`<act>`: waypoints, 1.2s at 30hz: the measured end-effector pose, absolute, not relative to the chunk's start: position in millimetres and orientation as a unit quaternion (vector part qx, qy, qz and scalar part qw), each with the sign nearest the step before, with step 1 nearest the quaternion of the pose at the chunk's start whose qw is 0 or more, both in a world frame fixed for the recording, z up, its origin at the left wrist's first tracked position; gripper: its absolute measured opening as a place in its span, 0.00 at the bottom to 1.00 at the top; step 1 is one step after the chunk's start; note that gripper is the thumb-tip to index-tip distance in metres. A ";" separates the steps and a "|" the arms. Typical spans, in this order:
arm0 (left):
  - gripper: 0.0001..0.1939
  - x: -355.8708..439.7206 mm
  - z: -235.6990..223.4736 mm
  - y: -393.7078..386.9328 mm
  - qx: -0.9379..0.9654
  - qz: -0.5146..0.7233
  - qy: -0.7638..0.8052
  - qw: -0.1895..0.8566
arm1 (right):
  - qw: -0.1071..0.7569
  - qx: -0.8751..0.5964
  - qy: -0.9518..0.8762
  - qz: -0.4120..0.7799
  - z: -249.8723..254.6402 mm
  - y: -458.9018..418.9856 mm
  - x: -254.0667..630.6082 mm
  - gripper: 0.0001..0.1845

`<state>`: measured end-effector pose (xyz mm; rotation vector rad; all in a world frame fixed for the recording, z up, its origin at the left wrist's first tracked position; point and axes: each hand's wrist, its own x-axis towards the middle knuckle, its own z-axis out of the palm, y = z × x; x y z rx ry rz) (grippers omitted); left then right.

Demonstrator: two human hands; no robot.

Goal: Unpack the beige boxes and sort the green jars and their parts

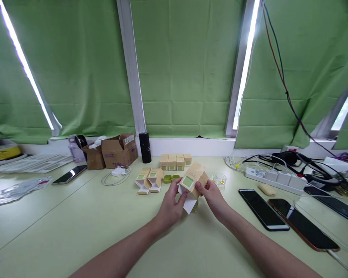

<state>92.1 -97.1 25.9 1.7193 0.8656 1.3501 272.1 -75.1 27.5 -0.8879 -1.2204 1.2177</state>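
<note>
Both my hands hold one small kraft-paper box (pixel 193 178) above the table, tilted, with a green window on its face and a white-lined flap hanging loose at its lower end. My left hand (pixel 174 202) grips its left side near the flap. From the right, my right hand (pixel 213 195) pinches its edge between thumb and fingers. Under the box a bit of something clear and greenish (pixel 195 207) shows, mostly hidden. Just left lie two similar boxes (pixel 149 179) with open flaps. Small green containers (pixel 168 178) sit behind my left hand, and clear containers (pixel 220 179) stand behind my right.
Several closed kraft boxes (pixel 176 162) stand in a row at the back. A black bottle (pixel 145 148) and a cardboard carton (pixel 118 152) are behind to the left. On the right lie phones (pixel 263 208), a power strip (pixel 274 180) and tangled cables. A tablet (pixel 70 174) lies left.
</note>
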 end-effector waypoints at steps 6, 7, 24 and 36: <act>0.30 92.3 29.0 -98.2 0.675 0.510 0.341 0.410 | 0.560 -0.370 -0.505 0.543 29.7 -78.0 271.2 0.33; 0.31 92.1 28.7 -97.7 0.672 0.512 0.336 0.416 | 0.558 -0.366 -0.505 0.548 31.1 -78.6 271.4 0.32; 0.24 88.1 34.3 -88.6 0.609 0.529 0.314 0.500 | 0.561 -0.361 -0.495 0.557 42.7 -81.0 280.9 0.31; 0.24 85.0 29.9 -76.0 0.567 0.542 0.355 0.508 | 0.546 -0.372 -0.518 0.543 40.6 -79.0 277.1 0.31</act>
